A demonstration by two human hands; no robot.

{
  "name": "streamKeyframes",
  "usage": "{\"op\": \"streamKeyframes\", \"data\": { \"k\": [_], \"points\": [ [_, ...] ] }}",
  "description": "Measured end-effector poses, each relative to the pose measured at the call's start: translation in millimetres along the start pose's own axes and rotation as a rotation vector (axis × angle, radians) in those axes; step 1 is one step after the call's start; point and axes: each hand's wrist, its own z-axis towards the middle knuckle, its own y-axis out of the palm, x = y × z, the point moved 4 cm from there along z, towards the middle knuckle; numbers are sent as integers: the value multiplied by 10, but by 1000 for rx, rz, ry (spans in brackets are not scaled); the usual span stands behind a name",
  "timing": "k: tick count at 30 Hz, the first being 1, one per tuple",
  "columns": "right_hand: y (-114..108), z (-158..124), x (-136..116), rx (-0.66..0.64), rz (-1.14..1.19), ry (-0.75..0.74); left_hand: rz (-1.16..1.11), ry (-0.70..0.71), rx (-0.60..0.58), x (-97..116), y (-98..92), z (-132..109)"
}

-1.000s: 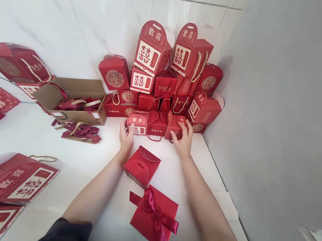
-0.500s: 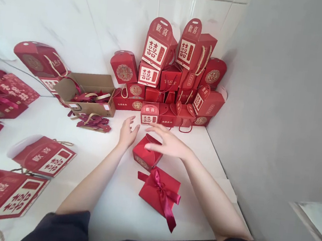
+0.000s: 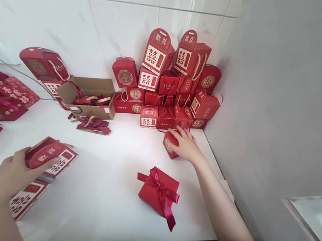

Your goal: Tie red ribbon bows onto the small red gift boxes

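My right hand [image 3: 187, 146] is closed over a small red gift box [image 3: 170, 143] on the white table [image 3: 105, 192], just in front of the stacked red wedding boxes [image 3: 168, 82] in the corner. At the lower left, my left hand [image 3: 10, 174] grips the top of a larger red box with white label and gold characters [image 3: 54, 154], which lies flat on the table. A square red box tied with a dark red ribbon bow [image 3: 159, 192] sits alone near the front edge, between my arms.
An open cardboard carton [image 3: 89, 96] holding red and gold tags stands left of the stack, with loose tags [image 3: 93, 124] in front. More flat red boxes [image 3: 2, 97] lie at the far left. Tiled wall behind; grey wall to the right.
My right hand has taken the small red box from the middle and moved it back toward the stack. My left hand swung away to the lower left and took hold of the larger labelled box.
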Motion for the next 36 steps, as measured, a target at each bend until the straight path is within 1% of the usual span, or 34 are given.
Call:
{"op": "streamKeyframes", "data": {
  "k": [2,3,6,7,8,10,11,12,14,16,17,20,23,25,28,30,32,34,36],
  "points": [
    [-46,3,262,46,-57,128,170,11,103,40,83,-51],
    [-65,2,380,66,-80,195,195,36,118,95,160,-88],
    [-106,6,654,122,-148,359,89,112,30,322,481,-205],
    [-114,15,714,140,-170,383,90,146,6,417,601,-250],
    [-121,29,759,159,-190,389,130,208,-43,530,742,-304],
    [-127,62,822,194,-218,377,290,375,-150,791,1068,-450],
    [-130,77,846,213,-226,369,396,483,-247,935,1271,-548],
    [-132,91,867,236,-231,360,478,564,-291,1079,1463,-645],
    [-133,114,904,289,-229,331,563,680,-381,1363,1873,-826],
    [-126,136,942,344,-209,274,579,756,-472,1630,2303,-961],
    [-120,148,965,373,-195,239,576,778,-482,1755,2508,-997],
    [-108,189,1065,465,-143,151,520,910,-525,2095,3091,-1052],
    [-137,217,1171,555,-53,108,454,1025,-518,2355,3533,-1041],
    [-179,205,1193,589,-5,96,413,1089,-497,2492,3733,-1019],
    [-240,122,1094,617,5,30,358,1185,-492,2654,3918,-992],
    [-239,55,969,607,-18,-69,343,1233,-494,2737,3983,-985],
    [-194,16,861,565,-56,-155,343,1266,-478,2800,4015,-1001],
    [-136,21,814,532,-86,-168,352,1276,-436,2844,4032,-1034],
    [-91,61,821,528,-115,-113,360,1255,-384,2870,4055,-1070]
  ]
}}
